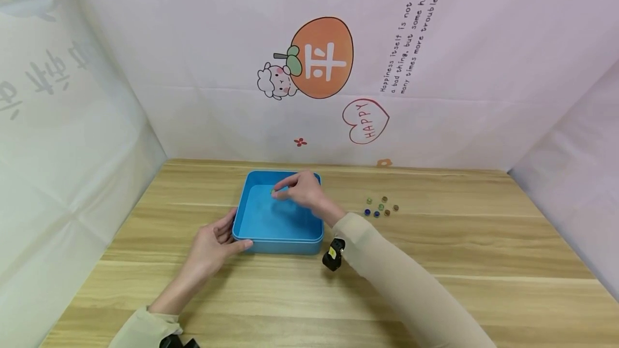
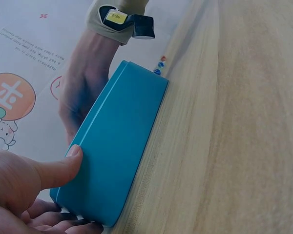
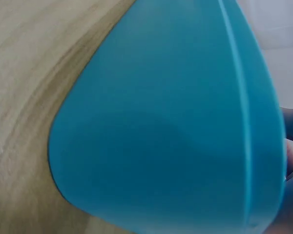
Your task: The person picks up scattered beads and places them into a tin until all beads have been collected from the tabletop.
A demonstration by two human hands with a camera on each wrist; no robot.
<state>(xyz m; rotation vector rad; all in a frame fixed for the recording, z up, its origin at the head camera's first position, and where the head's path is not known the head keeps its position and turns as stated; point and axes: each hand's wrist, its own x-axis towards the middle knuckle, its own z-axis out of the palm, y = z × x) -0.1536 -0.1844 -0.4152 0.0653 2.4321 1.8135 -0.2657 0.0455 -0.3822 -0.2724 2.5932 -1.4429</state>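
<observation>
A shallow blue plastic box (image 1: 286, 246) without a lid stands on the table. My left hand (image 1: 211, 244) grips its near left corner, thumb against the front wall and fingers along the left side; the left wrist view shows the thumb on the box wall (image 2: 112, 141). Over the inside of the box, my right hand (image 1: 306, 191) pinches a small greenish glass marble (image 1: 273, 192) between thumb and fingertips. In the right wrist view the box wall (image 3: 156, 117) fills most of the frame and hides nearly all of that hand.
Several small glass marbles, blue (image 1: 367, 212), green (image 1: 369, 201) and brown (image 1: 396, 208), lie loosely grouped right of the box on the wooden table (image 1: 459, 240). A printed white cloth (image 1: 217, 69) hangs behind the table's far edge and along both sides.
</observation>
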